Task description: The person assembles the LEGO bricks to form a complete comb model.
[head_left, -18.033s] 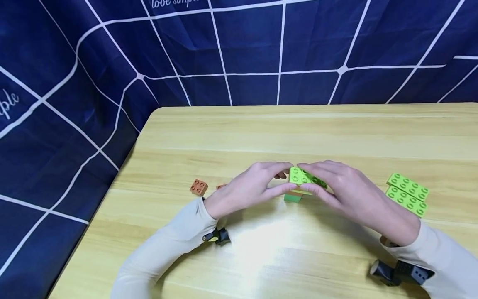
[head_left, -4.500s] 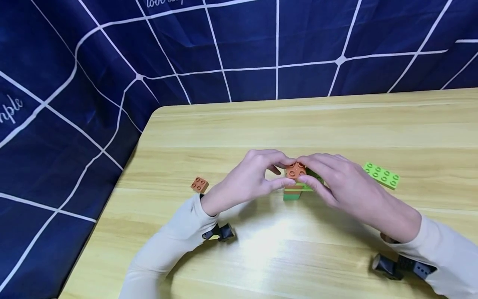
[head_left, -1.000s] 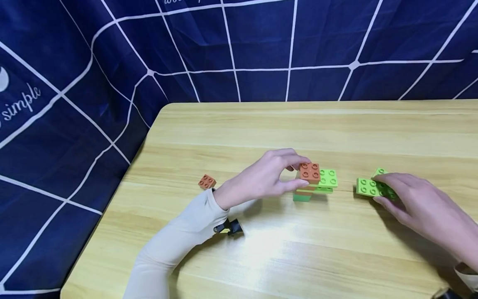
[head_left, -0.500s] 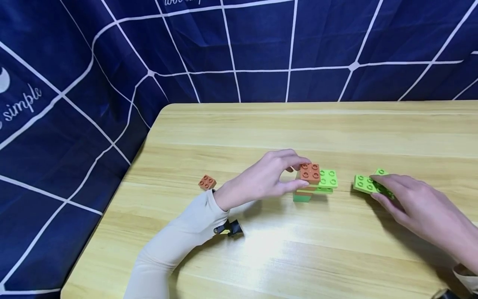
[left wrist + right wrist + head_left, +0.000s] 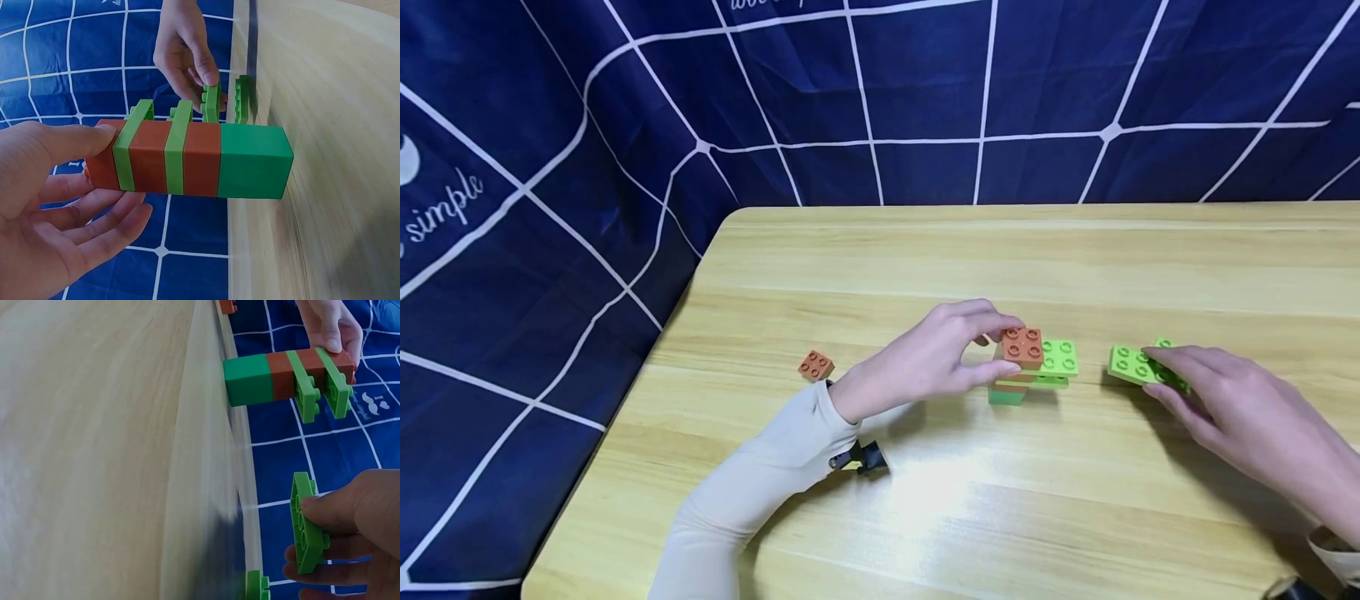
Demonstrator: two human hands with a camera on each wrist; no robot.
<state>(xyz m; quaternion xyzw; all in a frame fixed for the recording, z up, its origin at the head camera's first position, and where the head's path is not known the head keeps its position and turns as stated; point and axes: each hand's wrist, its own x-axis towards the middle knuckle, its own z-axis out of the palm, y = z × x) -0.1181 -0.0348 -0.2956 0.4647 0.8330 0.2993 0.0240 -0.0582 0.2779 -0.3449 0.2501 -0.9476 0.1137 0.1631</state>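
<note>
A tower of toy building bricks (image 5: 201, 159) stands upright on the table, with a dark green block (image 5: 256, 161) at its foot. Above it, orange bricks alternate with light green plates that jut out to the right. My left hand (image 5: 934, 357) pinches the topmost orange brick (image 5: 1022, 347) between thumb and fingers. Off to the tower's right, my right hand (image 5: 1236, 408) grips a light green plate (image 5: 303, 522) with the thumb on its underside, raised off the table. A second light green plate (image 5: 255, 585) lies behind it, partly covered by the held one.
One loose orange brick (image 5: 816, 366) lies on the wooden table (image 5: 850, 267), left of the left wrist. Dark blue cloth (image 5: 917, 100) with white lines hangs behind the table and at its left side.
Since 18 s ago the tower has gained an orange brick on top, and one orange brick at left is gone. My right hand left the tower, took a light green plate, and has shifted slightly left.
</note>
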